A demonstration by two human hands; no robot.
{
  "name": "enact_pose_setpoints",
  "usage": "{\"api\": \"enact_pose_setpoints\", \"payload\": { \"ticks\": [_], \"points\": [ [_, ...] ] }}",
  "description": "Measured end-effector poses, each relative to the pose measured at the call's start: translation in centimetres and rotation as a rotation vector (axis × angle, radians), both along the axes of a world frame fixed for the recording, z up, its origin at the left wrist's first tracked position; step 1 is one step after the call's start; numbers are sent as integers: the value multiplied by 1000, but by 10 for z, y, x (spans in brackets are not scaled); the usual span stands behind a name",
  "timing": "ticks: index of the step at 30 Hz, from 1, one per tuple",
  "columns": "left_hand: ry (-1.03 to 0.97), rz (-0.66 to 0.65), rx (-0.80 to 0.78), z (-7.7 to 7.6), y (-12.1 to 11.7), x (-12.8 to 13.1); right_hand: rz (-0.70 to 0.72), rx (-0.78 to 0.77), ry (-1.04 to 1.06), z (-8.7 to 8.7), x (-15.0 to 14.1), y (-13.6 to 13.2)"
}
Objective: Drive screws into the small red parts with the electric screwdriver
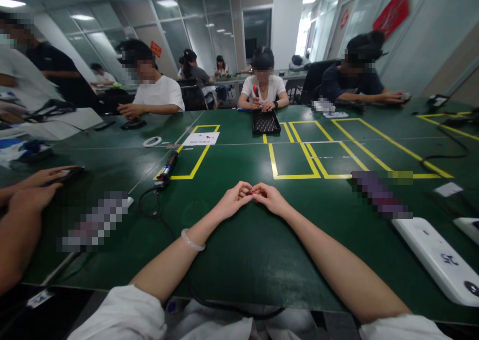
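Note:
My left hand point(235, 200) and my right hand point(271, 199) meet above the green table in front of me, fingertips curled and pinched together. Between the fingertips shows a small red piece point(250, 193), too tiny and too covered by fingers for me to tell its kind. Both hands are closed on it. A pale bracelet point(192, 241) circles my left wrist. Ahead and to the left of my hands lies a black cylindrical tool point(169, 165) with a cable running back toward me.
Yellow tape outlines point(295, 177) mark the green table point(239, 260). Across it, a person sits behind a black tray point(266, 122). A white printed sheet point(201, 138) lies at centre left. To the right is a white device point(436, 260); a co-worker's hands point(41, 183) are at left.

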State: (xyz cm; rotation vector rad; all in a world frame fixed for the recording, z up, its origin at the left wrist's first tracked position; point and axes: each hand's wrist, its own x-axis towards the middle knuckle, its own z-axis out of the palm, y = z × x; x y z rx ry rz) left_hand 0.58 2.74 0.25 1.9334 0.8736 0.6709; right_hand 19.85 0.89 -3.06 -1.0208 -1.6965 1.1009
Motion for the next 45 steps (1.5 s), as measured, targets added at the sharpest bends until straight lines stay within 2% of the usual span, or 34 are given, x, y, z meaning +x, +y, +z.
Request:
{"api": "enact_pose_setpoints", "payload": {
  "ticks": [3, 6, 13, 19, 26, 30, 32, 35, 38, 40, 42, 45],
  "points": [
    [40, 1, 94, 7, -5, 0, 36, -45, 46, 1, 1, 1],
    [79, 19, 135, 11, -9, 1, 45, -9, 22, 2, 2, 0],
    [131, 22, 234, 6, -10, 2, 9, 32, -40, 2, 4, 2],
    [130, 59, 274, 5, -7, -1, 22, -49, 197, -4, 0, 5],
    [139, 44, 265, 4, -6, -2, 11, 25, 88, -1, 0, 2],
    [191, 71, 284, 14, 4, -12, -17, 11, 72, 1, 1, 1],
    [263, 137, 341, 20, 18, -28, -31, 0, 63, 2, 1, 1],
    [484, 296, 455, 27, 51, -72, -40, 0, 37, 3, 2, 0],
    [829, 615, 523, 27, 83, -130, -36, -2, 11, 4, 1, 0],
    [1004, 809, 466, 26, 95, -168, -31, -4, 2, 4, 0, 0],
    [1095, 875, 353, 24, 101, -199, -28, -2, -8, 4, -1, 0],
    [1136, 849, 238, 21, 101, -226, -27, 7, -29, 3, -1, 0]
  ]
}}
